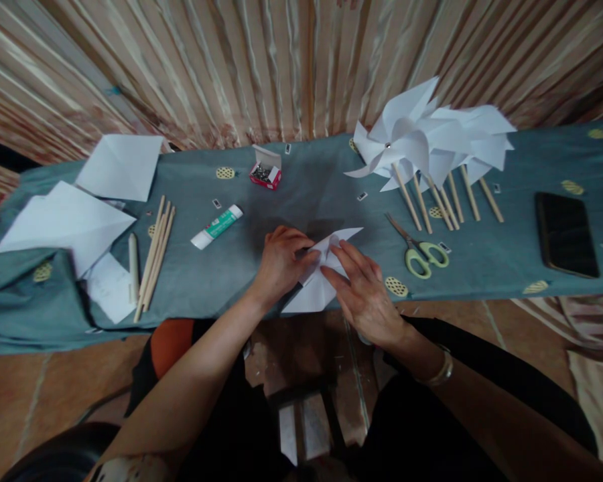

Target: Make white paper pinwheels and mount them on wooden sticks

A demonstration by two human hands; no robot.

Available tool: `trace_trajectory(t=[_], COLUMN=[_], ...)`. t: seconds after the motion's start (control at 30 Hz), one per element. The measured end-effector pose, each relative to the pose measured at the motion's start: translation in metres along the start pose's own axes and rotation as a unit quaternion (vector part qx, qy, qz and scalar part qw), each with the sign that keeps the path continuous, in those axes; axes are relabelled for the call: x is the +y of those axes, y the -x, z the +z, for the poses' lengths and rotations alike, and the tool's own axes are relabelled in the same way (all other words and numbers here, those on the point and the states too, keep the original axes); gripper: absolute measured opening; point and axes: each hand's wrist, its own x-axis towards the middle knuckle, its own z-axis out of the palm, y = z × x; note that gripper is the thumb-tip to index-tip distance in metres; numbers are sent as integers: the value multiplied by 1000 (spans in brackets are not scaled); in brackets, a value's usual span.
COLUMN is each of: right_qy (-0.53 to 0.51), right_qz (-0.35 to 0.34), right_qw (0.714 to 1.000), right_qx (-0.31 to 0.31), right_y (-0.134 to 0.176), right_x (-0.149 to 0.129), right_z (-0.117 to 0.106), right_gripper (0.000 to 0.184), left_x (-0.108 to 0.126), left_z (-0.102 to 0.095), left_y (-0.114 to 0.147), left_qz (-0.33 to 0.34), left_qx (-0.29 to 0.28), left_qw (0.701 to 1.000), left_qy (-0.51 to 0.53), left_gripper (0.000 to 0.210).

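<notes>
A partly folded white paper pinwheel (311, 294) lies near the front edge of the table, its corners bent toward the middle. My left hand (283, 262) grips its left side between thumb and fingers. From the right, my right hand (366, 291) holds the curled corners down at the centre with its fingertips. The hands hide part of the paper. Right of them lie scissors (418, 258) with green handles. A glue stick (217, 227) rests to the left, and behind it stands a small red box (266, 171) of metal pins with its lid up.
Several finished pinwheels (399, 137) on sticks lie at the back right. A dark phone (567, 234) is farther right. At left are wooden sticks (155, 258), a pale pen-like rod (133, 264) and white paper sheets (70, 221). A striped curtain (281, 67) hangs behind the cloth-covered table (201, 281).
</notes>
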Motion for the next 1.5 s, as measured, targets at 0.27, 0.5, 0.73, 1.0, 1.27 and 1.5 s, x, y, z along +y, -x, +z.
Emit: trace_trajectory(t=[0.27, 0.5, 0.73, 1.0, 1.27, 1.5], right_qy=[13, -7, -18, -15, -12, -68], right_qz=[2, 8, 7, -2, 24, 73], right_qw=[1000, 999, 995, 996, 999, 995], right_qx=[-10, -50, -96, -84, -35, -21], right_y=[-1, -10, -15, -21, -24, -27], right_x=[0, 0, -5, -6, -6, 4], right_z=[-1, -11, -24, -21, -7, 5], right_gripper=[44, 40, 49, 37, 29, 33], left_x=[-1, -5, -18, -21, 10, 46], left_z=[0, -2, -23, -38, -26, -28], left_y=[0, 3, 18, 55, 89, 86], left_qz=[8, 21, 11, -75, -271, -388], left_qx=[-1, 23, 86, 122, 117, 89], left_qw=[1000, 999, 996, 989, 863, 653], left_qy=[-10, 11, 6, 24, 410, 645], left_gripper=[10, 21, 22, 22, 41, 23])
